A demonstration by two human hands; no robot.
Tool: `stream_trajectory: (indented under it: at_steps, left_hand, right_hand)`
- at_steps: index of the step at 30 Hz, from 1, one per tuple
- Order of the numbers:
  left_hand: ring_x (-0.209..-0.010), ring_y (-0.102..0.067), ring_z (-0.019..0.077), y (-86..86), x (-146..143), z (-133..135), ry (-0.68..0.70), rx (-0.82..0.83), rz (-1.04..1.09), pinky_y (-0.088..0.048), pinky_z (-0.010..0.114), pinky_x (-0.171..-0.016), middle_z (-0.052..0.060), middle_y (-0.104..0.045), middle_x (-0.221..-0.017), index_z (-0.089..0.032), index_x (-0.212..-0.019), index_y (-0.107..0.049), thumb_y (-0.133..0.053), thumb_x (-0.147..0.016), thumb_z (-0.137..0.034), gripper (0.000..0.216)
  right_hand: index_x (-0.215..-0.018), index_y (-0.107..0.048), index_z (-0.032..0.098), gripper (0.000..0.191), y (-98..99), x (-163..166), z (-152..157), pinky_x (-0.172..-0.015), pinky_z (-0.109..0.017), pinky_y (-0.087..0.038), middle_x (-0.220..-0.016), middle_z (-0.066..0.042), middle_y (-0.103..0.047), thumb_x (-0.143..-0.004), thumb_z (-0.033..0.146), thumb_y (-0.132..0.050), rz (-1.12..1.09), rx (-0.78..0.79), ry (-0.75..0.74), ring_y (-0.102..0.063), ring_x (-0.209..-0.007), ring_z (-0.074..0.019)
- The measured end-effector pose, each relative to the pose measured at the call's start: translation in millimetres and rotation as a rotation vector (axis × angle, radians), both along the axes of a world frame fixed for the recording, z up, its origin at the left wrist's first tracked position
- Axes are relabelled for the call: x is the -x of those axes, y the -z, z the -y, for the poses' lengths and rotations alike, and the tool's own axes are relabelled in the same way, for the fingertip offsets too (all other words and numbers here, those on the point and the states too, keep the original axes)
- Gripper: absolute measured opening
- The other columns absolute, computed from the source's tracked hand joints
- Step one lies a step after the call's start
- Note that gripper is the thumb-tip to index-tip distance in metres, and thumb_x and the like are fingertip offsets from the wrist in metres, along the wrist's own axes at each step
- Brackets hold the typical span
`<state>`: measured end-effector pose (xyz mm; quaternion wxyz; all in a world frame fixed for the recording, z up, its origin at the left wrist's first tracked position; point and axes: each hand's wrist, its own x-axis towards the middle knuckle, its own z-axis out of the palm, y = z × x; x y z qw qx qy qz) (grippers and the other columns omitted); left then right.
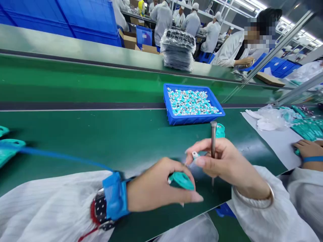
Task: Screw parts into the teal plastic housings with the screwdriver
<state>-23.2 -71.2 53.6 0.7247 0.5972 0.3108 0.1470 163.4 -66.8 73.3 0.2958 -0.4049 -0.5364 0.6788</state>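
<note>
My left hand grips a teal part; my right hand grips a metal rod, near the blue tray.

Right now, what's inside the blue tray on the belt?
The blue tray is full of small teal-and-silver parts, heaped loosely. They cover its floor, so the bottom and anything under the top layer can't be seen.
</note>
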Motion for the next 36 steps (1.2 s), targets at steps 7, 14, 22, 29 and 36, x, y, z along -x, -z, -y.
stream_trajectory:
  at_steps: [7,14,22,29,36]
  left_hand:
    - [-0.05,-0.03,0.0039,0.8,-2,13,0.042,-0.269,-0.046,-0.025,0.017,-0.045,-0.007,-0.036,-0.051,-0.014,-0.055,-0.045,-0.065,-0.066,-0.037,0.032]
    - [-0.047,-0.026,0.0037,-1.2,-3,13,0.085,-0.28,-0.059,-0.023,0.017,-0.043,-0.007,-0.031,-0.049,-0.015,-0.055,-0.041,-0.061,-0.071,-0.035,0.033]
    - [-0.049,-0.027,0.0045,-1.7,-6,12,0.067,-0.161,-0.12,-0.024,0.017,-0.043,-0.006,-0.033,-0.051,-0.015,-0.054,-0.04,-0.058,-0.069,-0.033,0.03]
    - [-0.048,-0.036,0.0067,-0.8,-14,14,0.004,-0.41,-0.336,-0.022,0.02,-0.045,-0.003,-0.047,-0.053,-0.017,-0.058,-0.053,-0.055,-0.07,-0.032,0.019]
    - [-0.046,-0.036,0.0085,3.0,-11,15,-0.026,-0.426,-0.461,-0.017,0.023,-0.046,-0.002,-0.05,-0.053,-0.018,-0.06,-0.057,-0.06,-0.069,-0.052,0.035]
  right_hand:
    - [-0.072,-0.063,0.021,0.014,14.4,15,33,-0.045,-0.013,-0.037,-0.071,0.005,-0.052,-0.066,0.019,-0.075,-0.253,0.07,0.154,-0.042,-0.05,-0.0005]
    - [-0.07,-0.055,0.019,0.021,10.1,18,40,-0.043,-0.015,-0.033,-0.061,0.003,-0.057,-0.067,0.026,-0.074,-0.079,0.118,0.207,-0.045,-0.049,-0.0046]
    - [-0.069,-0.05,0.019,0.021,12.6,15,41,-0.045,-0.017,-0.029,-0.063,0.003,-0.056,-0.07,0.02,-0.071,-0.163,0.01,0.198,-0.04,-0.05,-0.0042]
    - [-0.064,-0.047,0.018,0.032,23.1,23,40,-0.042,-0.017,-0.028,-0.053,0.005,-0.046,-0.064,0.03,-0.076,-0.019,0.071,0.304,-0.036,-0.046,-0.0041]
    - [-0.063,-0.044,0.018,0.036,36.3,30,46,-0.042,-0.015,-0.034,-0.056,0.005,-0.051,-0.059,0.027,-0.078,-0.091,0.055,0.421,-0.039,-0.045,-0.0035]
